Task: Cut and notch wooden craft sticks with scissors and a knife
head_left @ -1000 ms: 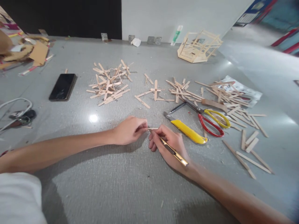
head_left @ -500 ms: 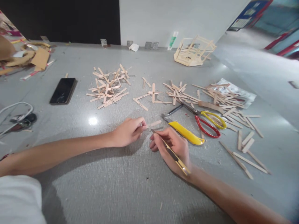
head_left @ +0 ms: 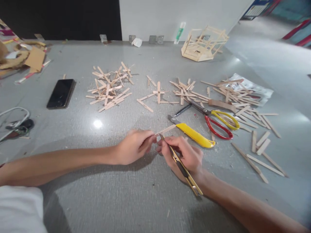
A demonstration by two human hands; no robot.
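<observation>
Between thumb and fingers, my left hand (head_left: 136, 145) pinches a small pale wooden stick (head_left: 168, 129) that points up and to the right. My right hand (head_left: 183, 153) grips a slim gold-and-black craft knife (head_left: 181, 165), its tip at the stick close to my left fingertips. The two hands are almost touching. Just beyond my right hand lies a yellow utility knife (head_left: 196, 135). Behind that are scissors (head_left: 220, 124) with one red and one yellow handle, and a dark pen (head_left: 182, 110).
Piles of wooden sticks lie at the centre left (head_left: 109, 87) and right (head_left: 240, 94). A wooden frame model (head_left: 198, 53) and a glue tube (head_left: 179, 33) are at the back. A phone (head_left: 61, 94), a white cable (head_left: 26, 111) and cardboard scraps (head_left: 35, 59) are on the left.
My left hand has moved slightly right with the stick, closer to my right hand. The craft knife's tip now meets the stick, and its handle end has swung lower. The view has shifted slightly.
</observation>
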